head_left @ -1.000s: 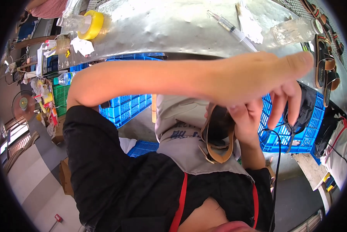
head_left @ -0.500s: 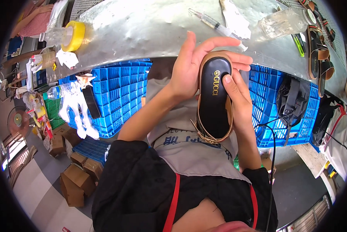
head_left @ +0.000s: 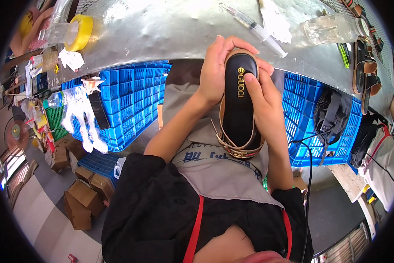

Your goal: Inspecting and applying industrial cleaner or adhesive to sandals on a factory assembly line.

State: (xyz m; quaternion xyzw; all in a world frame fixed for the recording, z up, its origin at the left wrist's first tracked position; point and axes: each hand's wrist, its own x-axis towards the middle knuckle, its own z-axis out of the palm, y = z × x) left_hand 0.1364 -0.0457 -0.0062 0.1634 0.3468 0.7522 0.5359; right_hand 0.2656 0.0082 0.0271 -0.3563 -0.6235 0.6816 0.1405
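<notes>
A sandal (head_left: pixel 238 107) with a black insole, gold lettering and a tan edge is held up over my lap, its heel end toward the bench. My right hand (head_left: pixel 267 98) grips its right side, thumb pressed on the insole and fingers behind the sole. Against the left edge lies the palm of my left hand (head_left: pixel 212 72), its fingers bent round the back of the heel. The strap with a gold buckle (head_left: pixel 240 153) is at the end nearer my body, partly turned from view.
On the metal bench (head_left: pixel 162 35) lie a syringe (head_left: pixel 254 28), white paper (head_left: pixel 276 22), a clear bottle (head_left: pixel 333 29), a yellow tape roll (head_left: pixel 79 33) and more sandals (head_left: pixel 361 72). Blue crates (head_left: pixel 126 105) stand under it on both sides. A black cable (head_left: pixel 310 184) hangs at my right.
The sandal has come slightly left and tilted, showing more of the buckled strap. My left fingers, spread before, have closed round the heel. The right thumb has shifted up the insole toward the heel.
</notes>
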